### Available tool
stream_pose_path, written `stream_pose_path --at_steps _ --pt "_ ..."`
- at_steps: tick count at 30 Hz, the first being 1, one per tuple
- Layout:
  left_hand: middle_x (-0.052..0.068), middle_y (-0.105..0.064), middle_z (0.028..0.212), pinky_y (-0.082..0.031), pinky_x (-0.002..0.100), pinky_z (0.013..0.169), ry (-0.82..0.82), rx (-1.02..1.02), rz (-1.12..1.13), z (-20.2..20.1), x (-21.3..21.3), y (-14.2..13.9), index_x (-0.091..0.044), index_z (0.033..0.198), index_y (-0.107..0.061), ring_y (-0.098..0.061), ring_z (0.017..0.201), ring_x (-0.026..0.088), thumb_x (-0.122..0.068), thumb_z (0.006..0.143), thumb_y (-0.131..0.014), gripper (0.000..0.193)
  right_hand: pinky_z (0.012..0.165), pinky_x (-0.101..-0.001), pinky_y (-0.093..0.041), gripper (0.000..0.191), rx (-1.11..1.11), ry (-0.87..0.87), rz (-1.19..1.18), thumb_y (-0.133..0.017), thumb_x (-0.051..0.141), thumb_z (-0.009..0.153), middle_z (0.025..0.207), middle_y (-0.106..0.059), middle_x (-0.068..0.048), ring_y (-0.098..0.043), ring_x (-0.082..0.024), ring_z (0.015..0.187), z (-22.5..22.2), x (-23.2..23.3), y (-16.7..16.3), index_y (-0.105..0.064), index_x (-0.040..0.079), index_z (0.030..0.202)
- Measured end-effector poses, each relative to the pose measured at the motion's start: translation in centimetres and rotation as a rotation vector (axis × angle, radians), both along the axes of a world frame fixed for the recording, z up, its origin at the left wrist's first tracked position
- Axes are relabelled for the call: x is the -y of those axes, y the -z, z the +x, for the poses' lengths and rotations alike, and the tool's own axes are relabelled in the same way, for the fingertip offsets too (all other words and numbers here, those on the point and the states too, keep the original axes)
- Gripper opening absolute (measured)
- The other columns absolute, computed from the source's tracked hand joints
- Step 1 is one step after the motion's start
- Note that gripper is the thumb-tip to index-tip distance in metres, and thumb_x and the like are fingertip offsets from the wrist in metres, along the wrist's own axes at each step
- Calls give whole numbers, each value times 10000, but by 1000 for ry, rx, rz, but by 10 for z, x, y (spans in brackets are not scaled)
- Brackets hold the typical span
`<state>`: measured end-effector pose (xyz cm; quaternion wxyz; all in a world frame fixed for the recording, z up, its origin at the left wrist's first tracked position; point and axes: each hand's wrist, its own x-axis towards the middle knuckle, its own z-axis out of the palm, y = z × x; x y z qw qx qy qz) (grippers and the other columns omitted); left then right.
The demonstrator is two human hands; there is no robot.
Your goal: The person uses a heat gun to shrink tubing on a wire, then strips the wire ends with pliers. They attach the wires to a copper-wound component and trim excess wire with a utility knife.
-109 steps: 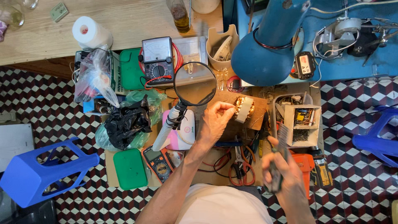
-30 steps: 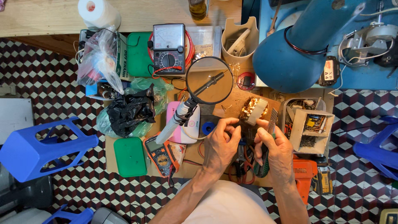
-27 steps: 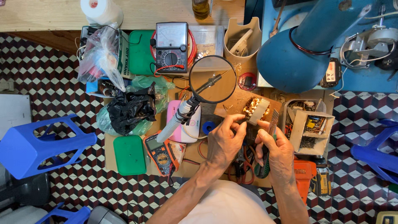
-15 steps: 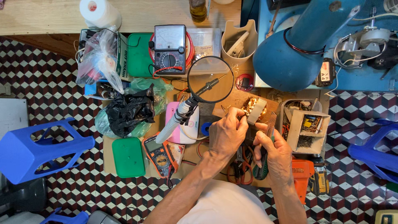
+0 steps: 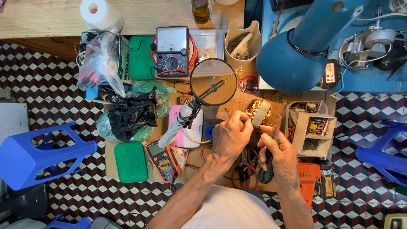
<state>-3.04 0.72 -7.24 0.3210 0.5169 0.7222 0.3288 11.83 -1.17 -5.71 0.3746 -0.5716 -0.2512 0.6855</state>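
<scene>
One small wound coil — copper-coloured windings in a pale squarish frame — sits tilted on a wooden board at the middle of the counter, just below the round magnifying glass on its flexible arm. The left hand has its grip closed on the coil's near edge, fingertips pinching it; the right hand is curled tight around a thin tool with a dark green handle, its tip close beside the coil. As I judge it, the fine windings could be nicked or pulled loose if the tool slips, and the coil, held only at one edge, could twist out of the pinch — the board is crowded. Red-handled cutters lie beneath the wrists, an orange multimeter to the left, a box of parts just to the right.
</scene>
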Motion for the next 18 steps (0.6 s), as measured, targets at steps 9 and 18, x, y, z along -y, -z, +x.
stream_pose_path --at_steps 9,18 --pt "18 -754 695 -564 282 599 -150 382 -173 -13 -6 -5 -67 964 -720 -714 626 87 -261 914 -699 202 354 -205 -422 407 35 -44 10 -609 197 957 805 -586 -65 -549 -80 517 1 1 7 -605 5 1317" --pt "34 -738 779 -551 312 651 -208 310 -138 -13 -8 -9 -68 968 -720 -696 681 141 -280 931 -691 216 397 -192 -442 543 -20 -60 31 -421 334 1061 889 -595 -75 -524 -64 551 0 -1 0 -488 -14 1472"
